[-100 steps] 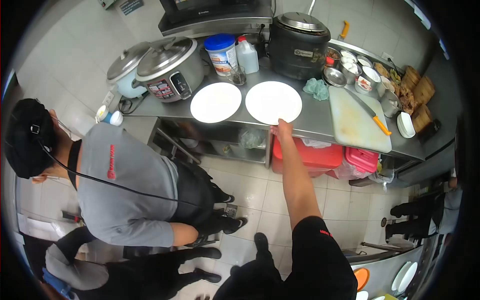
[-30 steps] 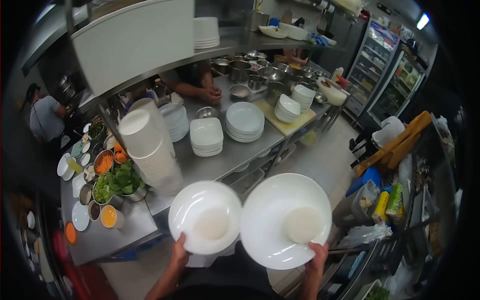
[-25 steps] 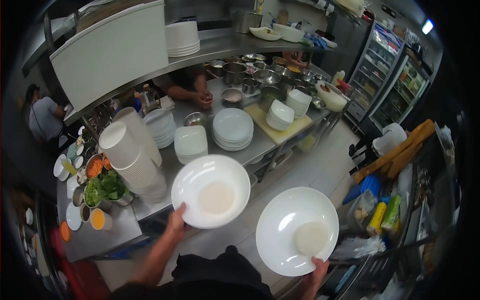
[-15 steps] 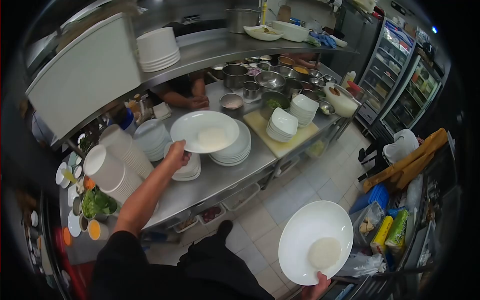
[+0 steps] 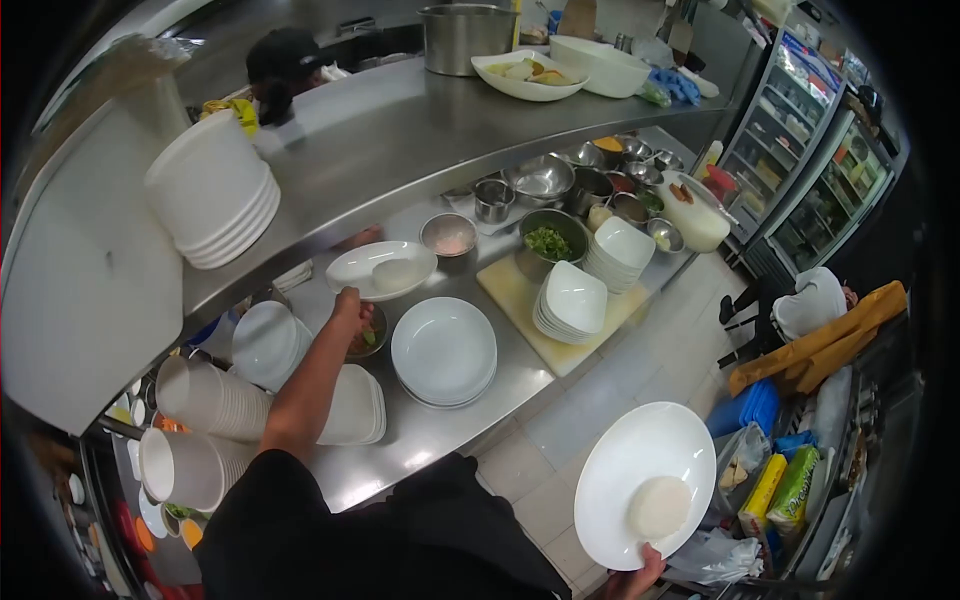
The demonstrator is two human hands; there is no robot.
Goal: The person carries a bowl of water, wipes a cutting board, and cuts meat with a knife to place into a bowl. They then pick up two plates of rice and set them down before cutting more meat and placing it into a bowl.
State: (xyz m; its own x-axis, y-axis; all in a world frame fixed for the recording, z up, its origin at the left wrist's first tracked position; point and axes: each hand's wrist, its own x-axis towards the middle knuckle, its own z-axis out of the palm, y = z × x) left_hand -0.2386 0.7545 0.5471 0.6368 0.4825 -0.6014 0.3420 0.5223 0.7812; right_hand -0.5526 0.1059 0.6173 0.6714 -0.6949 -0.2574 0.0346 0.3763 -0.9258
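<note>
In my left hand (image 5: 347, 316) is a white oval plate (image 5: 347, 268), gripped by its near rim, with a pale mound that looks like rice (image 5: 397, 274). It is held over the steel counter, under the edge of the shelf. Beneath that hand, partly hidden, is a bowl (image 5: 368, 340) with something green in it. Low on the right, my right hand (image 5: 636, 572) grips the rim of a second white oval plate (image 5: 612, 475). A round mound of rice (image 5: 660, 507) lies on it. A stack of round white plates (image 5: 444, 350) stands right of my left forearm.
Across the counter, another person's hand (image 5: 360, 238) is near the left plate; a black cap (image 5: 283, 62) shows behind the shelf (image 5: 400, 130). White bowls (image 5: 570, 300) stand on a cutting board (image 5: 495, 285). Stacked tubs (image 5: 190, 468) stand left. Bags (image 5: 765, 485) lie right of the right plate.
My left hand has carried its plate forward, away from me, to under the shelf. The view has moved closer to the counter. My right hand still holds its plate.
</note>
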